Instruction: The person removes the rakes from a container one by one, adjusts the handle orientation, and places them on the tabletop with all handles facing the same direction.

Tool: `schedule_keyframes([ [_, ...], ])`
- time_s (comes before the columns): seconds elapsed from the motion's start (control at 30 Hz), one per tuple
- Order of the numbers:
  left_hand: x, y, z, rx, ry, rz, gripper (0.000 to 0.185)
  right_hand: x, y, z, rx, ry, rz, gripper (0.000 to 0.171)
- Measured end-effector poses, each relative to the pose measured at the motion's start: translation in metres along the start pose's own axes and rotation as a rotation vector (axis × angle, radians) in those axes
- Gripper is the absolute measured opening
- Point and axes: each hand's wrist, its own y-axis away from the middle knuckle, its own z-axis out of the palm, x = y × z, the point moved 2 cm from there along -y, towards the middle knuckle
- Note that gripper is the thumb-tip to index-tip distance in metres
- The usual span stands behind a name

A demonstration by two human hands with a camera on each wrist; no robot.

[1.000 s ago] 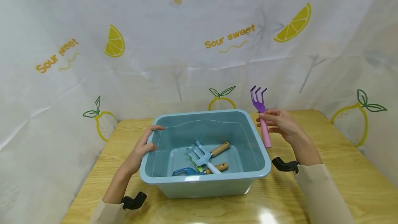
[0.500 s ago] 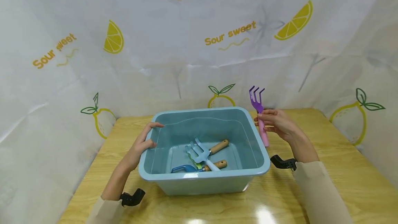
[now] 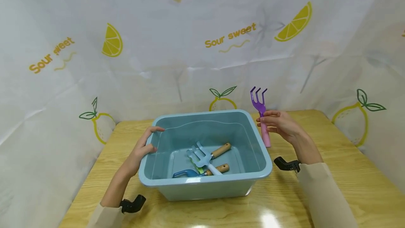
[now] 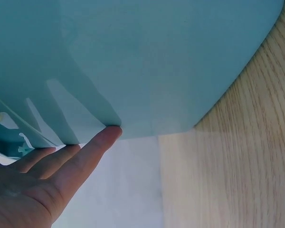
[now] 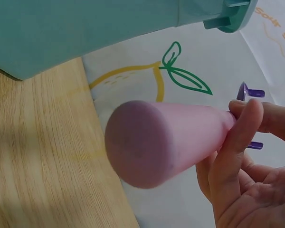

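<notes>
A light-blue plastic tub point(image 3: 205, 182) stands on the wooden table. My left hand point(image 3: 139, 154) grips its left side, with the index finger and thumb over the rim. In the left wrist view, other fingers point(image 4: 92, 152) press the tub's outer wall. My right hand point(image 3: 284, 126) pinches a hand rake upright just beyond the tub's right rim. This hand rake point(image 3: 264, 129) has three bent purple prongs and a pink handle, whose rounded end faces the camera in the right wrist view. Inside the tub lie a pale-blue garden fork point(image 3: 202, 157) and a dark-blue tool point(image 3: 189, 173) with a wooden handle.
Another wooden handle point(image 3: 221, 150) and a bit of a green tool point(image 3: 200, 169) show under the fork. The wooden table point(image 3: 303, 200) extends around the tub. A white lemon-print cloth point(image 3: 177, 45) hangs behind and at both sides.
The whole head view shifts slightly left. Both hands keep their holds, and the hand rake stays beside the tub's right rim, almost unmoved relative to it.
</notes>
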Motion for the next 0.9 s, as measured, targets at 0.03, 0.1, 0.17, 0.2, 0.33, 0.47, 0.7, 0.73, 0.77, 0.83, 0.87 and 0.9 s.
schedule_keyframes([
  [0.03, 0.0, 0.0, 0.0, 0.002, -0.001, 0.0, 0.06, 0.0, -0.001, 0.0, 0.004, 0.004, -0.001, 0.036],
  [0.1, 0.0, 0.0, -0.001, 0.005, -0.006, 0.0, 0.06, 0.001, -0.002, 0.001, 0.009, 0.008, -0.004, 0.035],
  [0.17, 0.001, 0.0, -0.001, 0.006, -0.008, 0.0, 0.06, 0.002, -0.003, 0.001, 0.011, 0.004, -0.007, 0.033],
  [0.2, 0.001, 0.0, -0.001, 0.007, -0.011, 0.001, 0.06, 0.003, -0.003, 0.001, 0.013, -0.004, -0.007, 0.032],
  [0.33, 0.001, -0.001, -0.001, 0.009, -0.015, 0.004, 0.059, 0.006, -0.004, 0.002, 0.029, -0.006, 0.004, 0.03],
  [0.47, 0.002, -0.001, 0.0, 0.008, -0.01, 0.003, 0.06, 0.009, -0.005, 0.001, 0.05, 0.021, 0.025, 0.031],
  [0.7, 0.003, -0.002, 0.001, 0.017, -0.018, 0.007, 0.06, 0.013, -0.009, 0.002, 0.081, 0.071, 0.031, 0.028],
  [0.73, 0.003, -0.001, 0.001, 0.017, -0.018, 0.006, 0.06, 0.014, -0.01, 0.002, 0.087, 0.081, 0.031, 0.027],
  [0.77, 0.003, -0.001, 0.001, 0.018, -0.017, 0.004, 0.06, 0.015, -0.011, 0.003, 0.093, 0.092, 0.03, 0.027],
  [0.83, 0.002, -0.001, 0.001, 0.017, -0.013, 0.001, 0.06, 0.02, -0.013, 0.003, 0.102, 0.114, 0.039, 0.028],
  [0.87, 0.002, 0.0, 0.001, 0.016, -0.011, 0.001, 0.059, 0.022, -0.014, 0.003, 0.106, 0.123, 0.047, 0.03],
  [0.9, 0.001, 0.0, 0.001, 0.015, -0.008, 0.0, 0.059, 0.026, -0.016, 0.003, 0.109, 0.13, 0.055, 0.032],
])
